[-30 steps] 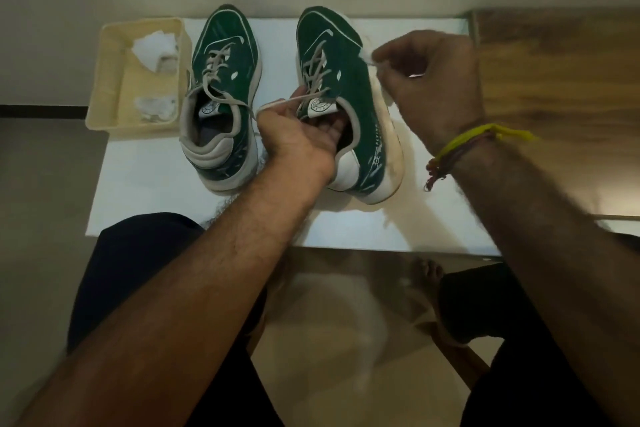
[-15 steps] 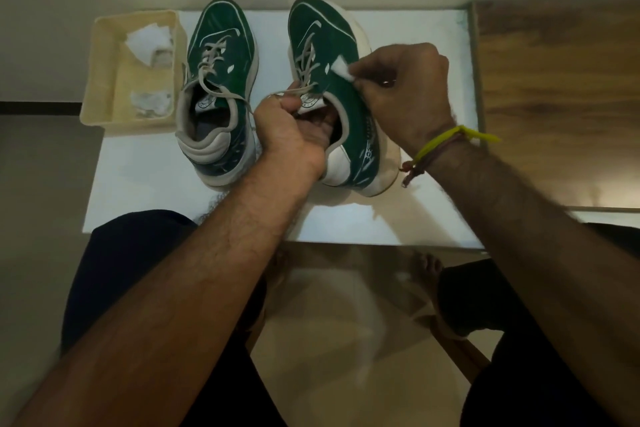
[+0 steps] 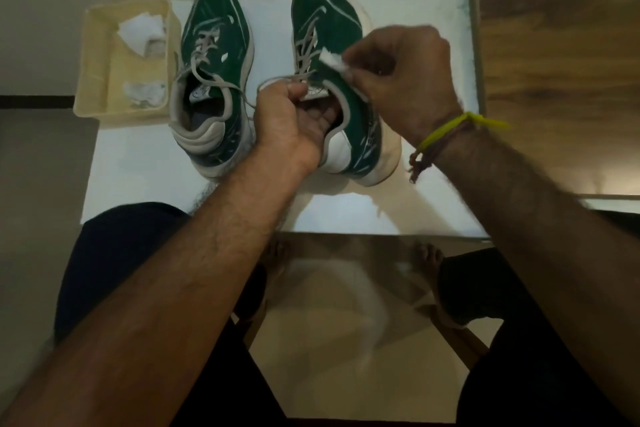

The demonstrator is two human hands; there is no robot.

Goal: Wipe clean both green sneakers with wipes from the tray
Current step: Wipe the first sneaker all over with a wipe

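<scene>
right hand (image 3: 398,73) | wipe (image 3: 333,61) moved from sneaker's (image 3: 332,28) outer edge onto laces

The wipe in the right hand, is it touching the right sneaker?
Touching. The head view shows the wipe, pinched in the right hand, pressed flat on the right sneaker beside its laces, with no gap between them.

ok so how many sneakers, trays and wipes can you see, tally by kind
green sneakers: 2, the left one standing free, the right one gripped at its tongue by the left hand
tray: 1
wipes: 3, two in the tray, a flat one and a crumpled one, plus one pinched in the right hand
total: 6
</scene>
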